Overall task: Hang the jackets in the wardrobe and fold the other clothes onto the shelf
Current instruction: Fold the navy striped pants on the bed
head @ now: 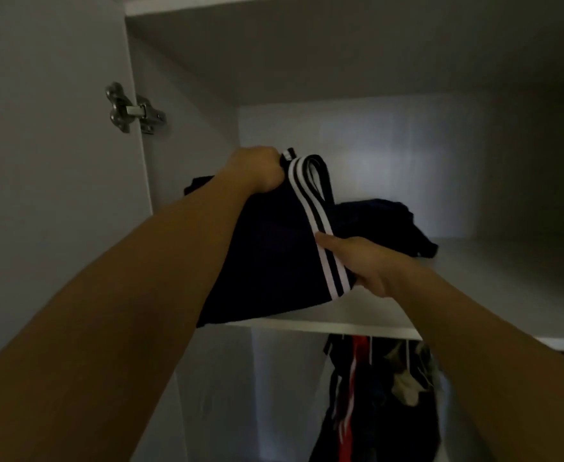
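A folded dark navy garment with white side stripes (267,255) is held up at the white wardrobe shelf (340,323), its lower edge hanging over the shelf's front lip. My left hand (260,170) grips its top far corner with curled fingers. My right hand (360,265) holds its striped right edge, thumb on top. Behind it on the shelf lies another dark garment (390,225), crumpled. Below the shelf hang several jackets (373,405), dark with red and white parts.
The open wardrobe door (47,161) stands at the left with a metal hinge (134,110). The wardrobe's back wall (390,155) and right side are dim. A higher shelf board (207,5) runs overhead.
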Demonstrator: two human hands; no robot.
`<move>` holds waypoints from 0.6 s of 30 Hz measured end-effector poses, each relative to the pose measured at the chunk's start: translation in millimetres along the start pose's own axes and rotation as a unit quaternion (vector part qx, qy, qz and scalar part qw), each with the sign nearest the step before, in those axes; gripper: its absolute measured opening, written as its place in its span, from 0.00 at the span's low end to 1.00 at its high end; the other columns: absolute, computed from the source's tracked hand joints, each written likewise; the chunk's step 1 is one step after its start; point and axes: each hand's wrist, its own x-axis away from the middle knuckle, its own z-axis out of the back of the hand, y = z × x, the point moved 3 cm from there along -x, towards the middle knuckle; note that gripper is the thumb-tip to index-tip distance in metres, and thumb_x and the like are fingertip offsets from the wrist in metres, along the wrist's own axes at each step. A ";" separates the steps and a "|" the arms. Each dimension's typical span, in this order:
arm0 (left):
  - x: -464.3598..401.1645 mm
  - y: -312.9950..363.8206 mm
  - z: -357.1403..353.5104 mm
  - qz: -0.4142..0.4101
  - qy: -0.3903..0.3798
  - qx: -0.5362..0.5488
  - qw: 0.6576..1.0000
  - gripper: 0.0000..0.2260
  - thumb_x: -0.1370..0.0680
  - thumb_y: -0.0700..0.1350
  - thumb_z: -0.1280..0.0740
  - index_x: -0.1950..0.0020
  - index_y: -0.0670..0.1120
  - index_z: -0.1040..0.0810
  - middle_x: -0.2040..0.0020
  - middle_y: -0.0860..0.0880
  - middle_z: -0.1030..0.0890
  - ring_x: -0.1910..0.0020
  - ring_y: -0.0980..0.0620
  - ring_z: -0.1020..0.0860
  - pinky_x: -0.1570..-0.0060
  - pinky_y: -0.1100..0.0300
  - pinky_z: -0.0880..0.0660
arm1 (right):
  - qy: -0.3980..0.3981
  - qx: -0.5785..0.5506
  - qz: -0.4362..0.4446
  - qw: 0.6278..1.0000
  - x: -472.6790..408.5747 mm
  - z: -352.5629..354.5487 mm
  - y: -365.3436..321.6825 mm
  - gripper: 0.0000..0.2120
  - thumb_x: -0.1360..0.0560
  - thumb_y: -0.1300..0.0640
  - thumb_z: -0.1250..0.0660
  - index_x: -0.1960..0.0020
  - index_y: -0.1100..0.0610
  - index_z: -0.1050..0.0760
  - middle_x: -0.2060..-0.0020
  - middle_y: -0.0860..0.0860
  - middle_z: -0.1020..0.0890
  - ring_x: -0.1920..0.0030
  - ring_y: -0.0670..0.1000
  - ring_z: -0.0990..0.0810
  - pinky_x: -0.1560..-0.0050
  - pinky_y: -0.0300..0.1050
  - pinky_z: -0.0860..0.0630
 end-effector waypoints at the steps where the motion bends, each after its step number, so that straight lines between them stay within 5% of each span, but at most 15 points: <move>1: -18.1 -4.6 -14.6 -0.003 -0.021 -0.013 1.000 0.12 0.20 0.47 0.43 0.60 0.44 0.30 0.57 0.45 0.23 0.63 0.49 0.28 0.62 0.58 0.32 | -0.001 0.013 0.002 1.000 -21.5 -5.7 4.2 0.33 0.24 0.38 0.38 0.27 0.57 0.36 0.38 0.53 0.23 0.53 0.46 0.23 0.51 0.39 0.26; 5: -80.5 -19.3 -119.1 0.016 -0.129 -0.072 0.989 0.14 0.19 0.47 0.44 0.40 0.42 0.26 0.35 0.42 0.25 0.43 0.43 0.24 0.38 0.48 0.32 | 0.018 0.130 -0.001 0.991 -101.8 -29.2 44.3 0.24 0.19 0.49 0.42 0.27 0.60 0.37 0.33 0.56 0.28 0.39 0.53 0.25 0.44 0.34 0.33; 8: -77.5 -30.9 -224.0 0.062 -0.225 -0.062 0.970 0.20 0.18 0.48 0.45 0.29 0.42 0.31 0.28 0.40 0.32 0.31 0.39 0.32 0.29 0.44 0.39 | 0.035 0.244 -0.060 0.967 -147.1 -31.5 74.3 0.27 0.22 0.52 0.38 0.27 0.63 0.39 0.34 0.61 0.29 0.36 0.58 0.27 0.33 0.50 0.31; 10: -66.5 -37.3 -269.4 0.050 -0.205 0.005 0.977 0.19 0.19 0.46 0.43 0.29 0.41 0.33 0.28 0.39 0.34 0.31 0.40 0.35 0.31 0.46 0.39 | 0.082 0.295 -0.076 0.949 -165.5 -22.7 74.1 0.41 0.26 0.48 0.35 0.22 0.56 0.53 0.28 0.58 0.41 0.31 0.59 0.35 0.29 0.54 0.37; 12: -63.8 -50.0 -276.8 0.072 -0.145 0.091 0.983 0.24 0.22 0.45 0.40 0.27 0.41 0.37 0.27 0.39 0.38 0.30 0.39 0.38 0.31 0.46 0.40 | 0.115 0.349 -0.029 0.930 -179.4 -15.3 61.3 0.44 0.26 0.47 0.36 0.22 0.52 0.61 0.24 0.55 0.53 0.27 0.62 0.45 0.27 0.53 0.42; 15: -58.4 -76.3 -269.8 0.051 -0.174 0.101 0.978 0.27 0.23 0.48 0.42 0.23 0.51 0.42 0.23 0.44 0.44 0.26 0.40 0.44 0.27 0.40 0.48 | 0.130 0.354 0.013 0.926 -194.6 -14.4 48.3 0.30 0.20 0.47 0.44 0.22 0.51 0.52 0.23 0.55 0.53 0.26 0.62 0.46 0.28 0.53 0.42; 18: -29.5 -102.4 -272.1 0.051 -0.267 0.075 0.959 0.24 0.18 0.55 0.50 0.22 0.58 0.47 0.20 0.52 0.50 0.22 0.47 0.51 0.27 0.35 0.57 | 0.081 0.361 -0.024 0.929 -204.0 -27.7 51.6 0.18 0.16 0.57 0.51 0.28 0.61 0.37 0.28 0.58 0.35 0.31 0.55 0.33 0.34 0.45 0.37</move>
